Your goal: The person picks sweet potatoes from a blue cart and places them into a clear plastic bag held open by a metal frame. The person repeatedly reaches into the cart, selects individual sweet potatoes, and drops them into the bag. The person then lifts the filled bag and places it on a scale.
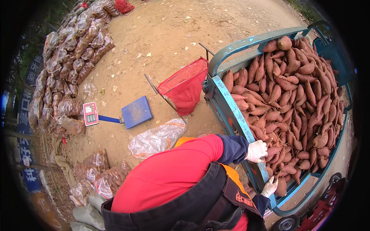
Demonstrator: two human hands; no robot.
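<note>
A large heap of reddish sweet potatoes (289, 101) fills the blue metal cargo bed (242, 115) in front of me. My left hand (256, 151), in a white glove, reaches over the bed's near side wall, its fingers bent against sweet potatoes at the heap's edge. Nearer the bed's lower corner, my right hand (270, 187), also gloved in white, touches a large sweet potato (281, 187). Neither hand's hold shows clearly, as the fingertips are partly hidden among the sweet potatoes.
A red mesh bag (185, 95) hangs open on a metal frame beside the bed. On the dirt lie a blue platform scale (137, 112) with a red display (91, 113) and a clear plastic sack (159, 138). Filled sacks (72, 52) stand stacked at left; more bags (107, 176) sit behind me.
</note>
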